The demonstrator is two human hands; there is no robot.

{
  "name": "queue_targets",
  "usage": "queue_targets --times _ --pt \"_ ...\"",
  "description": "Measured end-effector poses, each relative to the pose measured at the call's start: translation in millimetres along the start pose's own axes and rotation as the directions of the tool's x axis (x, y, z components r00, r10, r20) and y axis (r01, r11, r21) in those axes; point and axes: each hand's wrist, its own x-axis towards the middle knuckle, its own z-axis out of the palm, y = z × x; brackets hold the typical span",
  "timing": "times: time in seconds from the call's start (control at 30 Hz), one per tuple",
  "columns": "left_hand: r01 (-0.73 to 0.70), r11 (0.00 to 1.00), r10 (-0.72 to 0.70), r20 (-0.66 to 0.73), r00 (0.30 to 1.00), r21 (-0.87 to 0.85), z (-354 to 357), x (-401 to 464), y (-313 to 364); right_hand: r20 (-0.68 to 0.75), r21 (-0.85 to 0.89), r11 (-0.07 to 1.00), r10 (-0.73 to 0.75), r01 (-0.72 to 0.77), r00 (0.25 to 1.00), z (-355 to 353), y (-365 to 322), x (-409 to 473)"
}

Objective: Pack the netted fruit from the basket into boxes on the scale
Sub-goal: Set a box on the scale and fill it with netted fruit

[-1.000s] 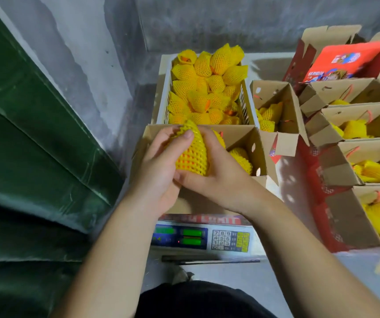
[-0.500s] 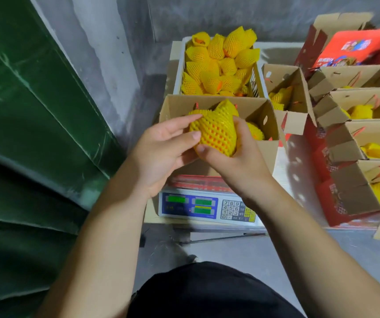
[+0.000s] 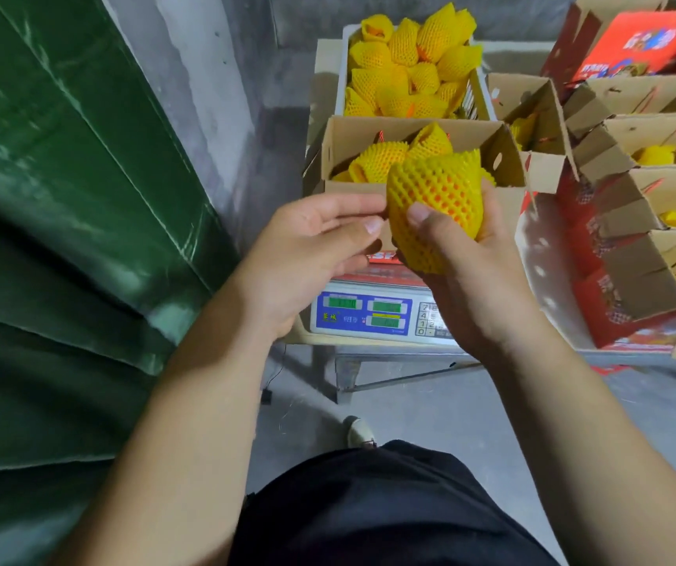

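Netted fruit (image 3: 436, 206) gripped in right hand (image 3: 475, 275), thumb pressed on the yellow foam mesh, orange skin showing through the holes; held just in front of and above the near edge of an open cardboard box (image 3: 369, 130) on the scale (image 3: 365, 316). Left hand (image 3: 307, 255) beside it, fingers extended and relaxed, fingertips touching the net's left side, grasping nothing. Inside the box, several more netted fruits (image 3: 381, 159), lying against one another. Behind the box, a white basket (image 3: 478, 93) heaped with the same yellow-wrapped fruit. To the right, a row of open cartons (image 3: 630, 222) with red printed sides, each showing yellow netting inside, flaps up. Scale's blue front panel with green displays facing the camera, keypad partly hidden by the right wrist. Green tarpaulin (image 3: 62, 198) draped at left against a grey wall. Below, bare forearms, dark clothing and one shoe (image 3: 359, 430) on the concrete floor.
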Motion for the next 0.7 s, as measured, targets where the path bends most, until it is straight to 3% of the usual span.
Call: queue_targets --times 0.2,0.27,0.33,0.37,0.43,0.5,0.6,0.7 --pt "-0.087 0.965 0.070 0.079 0.994 0.246 -4 -14 5 0.209 0.152 0.988 0.006 -0.039 0.978 3 3 -3" --pt "-0.102 0.963 0.090 0.056 0.994 0.251 -6 -17 6 0.124 0.045 0.999 -0.022 0.016 0.992 2 -1 1" --pt "-0.123 0.954 0.136 -0.028 0.990 0.272 -6 -22 6 0.027 -0.179 0.973 -0.140 0.143 0.990 -6 -10 16" --pt "-0.135 0.941 0.168 -0.082 0.982 0.311 -7 -24 6 0.010 -0.310 0.924 -0.232 0.223 0.973 -12 -15 28" --pt "-0.157 0.917 0.230 -0.165 0.959 0.366 -9 -27 4 0.046 -0.614 0.720 -0.377 0.324 0.925 -28 -23 61" --pt "-0.152 0.918 0.240 -0.208 0.948 0.367 -12 -27 5 0.049 -0.842 0.473 -0.411 0.259 0.910 -45 -25 95" --pt "-0.130 0.923 0.221 -0.219 0.950 0.363 -15 -27 4 0.028 -0.956 0.273 -0.285 0.109 0.958 -64 -13 133" --pt "-0.117 0.924 0.208 -0.224 0.952 0.364 -18 -27 0 -0.021 -0.984 0.179 -0.134 0.003 0.991 -74 -8 157"
